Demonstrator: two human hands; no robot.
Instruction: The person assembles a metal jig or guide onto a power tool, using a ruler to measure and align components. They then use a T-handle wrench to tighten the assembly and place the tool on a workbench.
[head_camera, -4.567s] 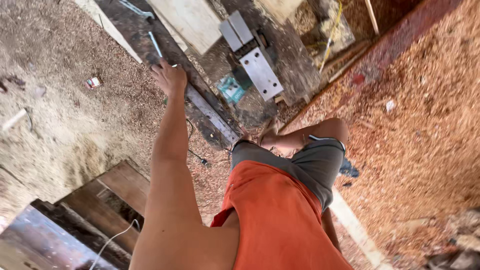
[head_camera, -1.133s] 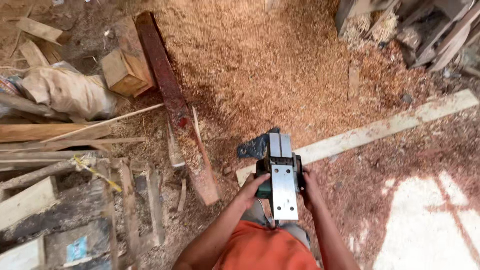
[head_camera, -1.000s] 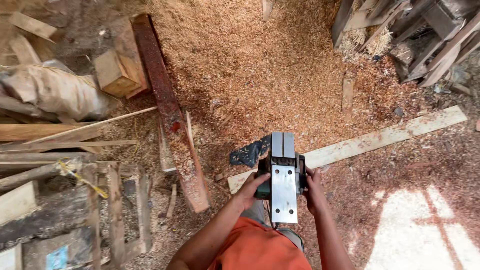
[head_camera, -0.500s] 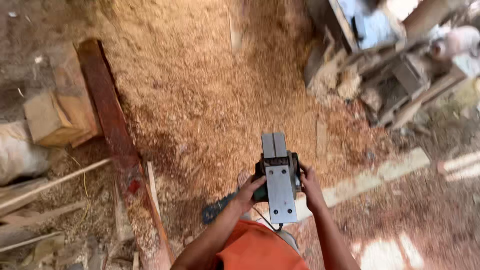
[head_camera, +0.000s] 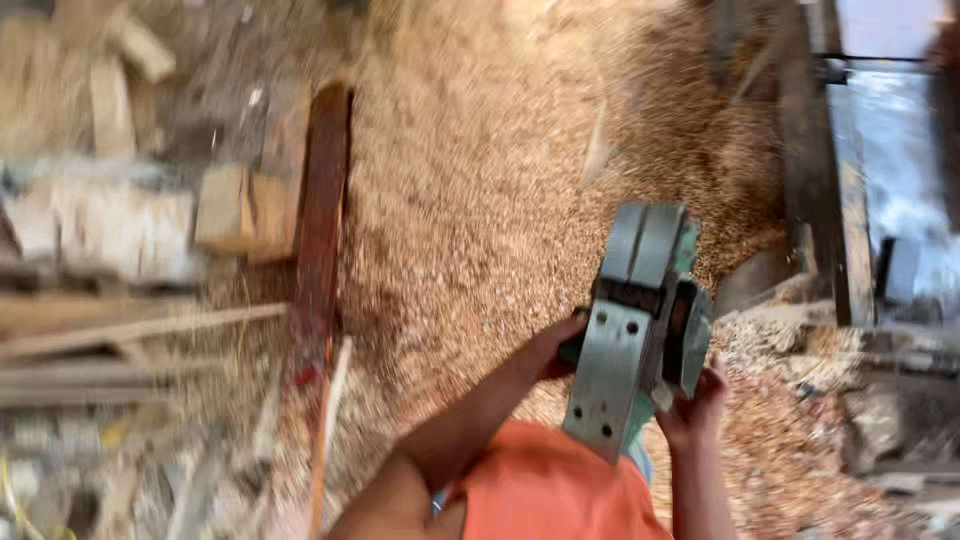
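daylight, bright | overexposed glare top right | heavy motion blur throughout | edges smeared | no sharp shadows

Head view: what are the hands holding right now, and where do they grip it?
Both hands hold an electric planer, its metal sole turned up. The left hand grips its left side, the right hand its lower right side. Exact finger placement is blurred.

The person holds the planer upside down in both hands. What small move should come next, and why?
Probably steady the planer and hold still. The left hand and right hand grip its two sides, with the flat metal base turned up towards the camera, over the sawdust floor. The whole picture is blurred, so nothing finer can be judged.
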